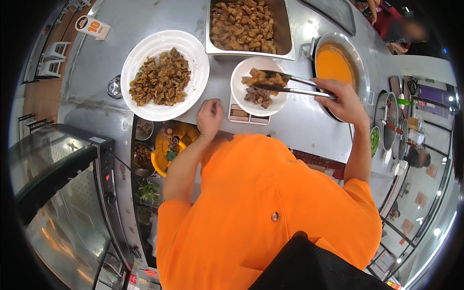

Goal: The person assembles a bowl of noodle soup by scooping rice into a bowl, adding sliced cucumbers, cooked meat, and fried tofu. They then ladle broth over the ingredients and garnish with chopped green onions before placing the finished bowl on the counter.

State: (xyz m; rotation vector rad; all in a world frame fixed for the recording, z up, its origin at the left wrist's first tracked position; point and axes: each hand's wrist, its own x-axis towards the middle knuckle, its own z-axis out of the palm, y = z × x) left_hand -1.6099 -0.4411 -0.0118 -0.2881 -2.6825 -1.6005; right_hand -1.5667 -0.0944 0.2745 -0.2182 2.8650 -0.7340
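My right hand (342, 102) grips metal tongs (302, 90). Browned meat pieces (265, 79) sit between the tips of the tongs, over a white bowl (237, 99). Inside the bowl lies a small heap of darker meat (258, 96). The bowl stands on a kitchen scale (240, 114). My left hand (210, 118), its fingers curled with nothing visible in them, rests at the counter's near edge, by a large white plate (198, 72) piled with chopped browned meat (162, 77). Behind the bowl is a deep steel pan (292, 46) full of meat chunks.
A steel pot (360, 53) of orange sauce stands on the right. Left of the plate are a small metal object (114, 87) and a number tag (93, 27). A glass-fronted cabinet (63, 179) flanks my left side. Farther right are several pans (388, 113). Another person (386, 24) stands at the far right.
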